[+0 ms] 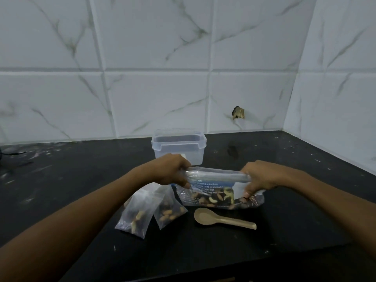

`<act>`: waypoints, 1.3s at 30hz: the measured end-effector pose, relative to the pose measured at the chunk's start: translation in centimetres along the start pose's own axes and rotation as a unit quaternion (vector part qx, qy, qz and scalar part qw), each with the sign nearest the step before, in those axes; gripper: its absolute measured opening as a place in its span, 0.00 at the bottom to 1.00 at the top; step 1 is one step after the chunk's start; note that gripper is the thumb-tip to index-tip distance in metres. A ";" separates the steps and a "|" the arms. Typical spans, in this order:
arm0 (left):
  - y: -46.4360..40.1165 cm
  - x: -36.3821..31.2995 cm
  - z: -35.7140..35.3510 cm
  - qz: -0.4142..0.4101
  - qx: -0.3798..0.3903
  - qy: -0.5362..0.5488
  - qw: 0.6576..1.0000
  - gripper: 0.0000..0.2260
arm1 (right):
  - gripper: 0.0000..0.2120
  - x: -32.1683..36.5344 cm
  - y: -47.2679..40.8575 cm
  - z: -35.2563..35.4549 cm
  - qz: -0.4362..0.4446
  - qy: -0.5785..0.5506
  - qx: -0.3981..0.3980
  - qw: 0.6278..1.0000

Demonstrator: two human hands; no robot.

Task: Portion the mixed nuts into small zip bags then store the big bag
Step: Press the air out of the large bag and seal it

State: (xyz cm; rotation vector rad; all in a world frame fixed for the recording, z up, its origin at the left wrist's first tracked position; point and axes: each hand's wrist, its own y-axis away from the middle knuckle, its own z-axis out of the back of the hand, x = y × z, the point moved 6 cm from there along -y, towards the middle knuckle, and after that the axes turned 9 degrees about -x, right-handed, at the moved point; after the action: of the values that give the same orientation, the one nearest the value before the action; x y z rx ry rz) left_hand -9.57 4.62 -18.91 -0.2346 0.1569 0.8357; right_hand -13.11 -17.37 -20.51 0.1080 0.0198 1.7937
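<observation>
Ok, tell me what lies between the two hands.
In the head view, only the big bag's rolled top spans from left hand to right hand.

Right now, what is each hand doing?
Left hand: grips the big bag at its rolled top, left end.
Right hand: grips the same bag, right end.

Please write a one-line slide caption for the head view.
Both hands, left hand and right hand, grip the big bag top beside two filled small bags.
</observation>
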 end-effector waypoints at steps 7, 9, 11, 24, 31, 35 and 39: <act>-0.8 1.9 6.2 -0.025 -0.063 0.083 0.994 0.06 | 0.12 0.9 -2.3 7.1 0.027 0.029 -0.047 0.998; -1.3 3.1 9.3 -0.013 -0.106 0.085 0.991 0.06 | 0.12 1.6 -3.9 9.9 0.040 0.013 -0.065 0.997; -1.8 4.6 12.3 0.004 -0.141 0.065 0.988 0.08 | 0.12 2.5 -6.2 12.6 0.055 0.004 -0.097 0.994; -6.9 16.5 15.3 0.107 -0.200 0.099 0.969 0.03 | 0.10 4.2 -21.1 15.3 0.039 -0.012 -0.206 0.978; -9.0 18.6 12.1 0.118 -0.173 0.161 0.964 0.05 | 0.09 2.7 -23.7 12.5 0.018 -0.055 -0.168 0.984; -10.0 19.1 11.2 0.112 -0.148 0.131 0.974 0.04 | 0.10 2.9 -24.5 11.2 0.028 -0.038 -0.148 0.988; -11.1 18.6 9.7 0.088 -0.080 -0.009 0.993 0.04 | 0.13 3.9 -25.2 10.0 0.048 0.039 -0.136 0.989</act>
State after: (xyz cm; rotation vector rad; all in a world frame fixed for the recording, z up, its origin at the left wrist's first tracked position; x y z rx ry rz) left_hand 11.50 13.34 -12.21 -0.3680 0.0931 1.0267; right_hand 11.35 -8.37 -12.17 -0.1584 -0.1758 1.8786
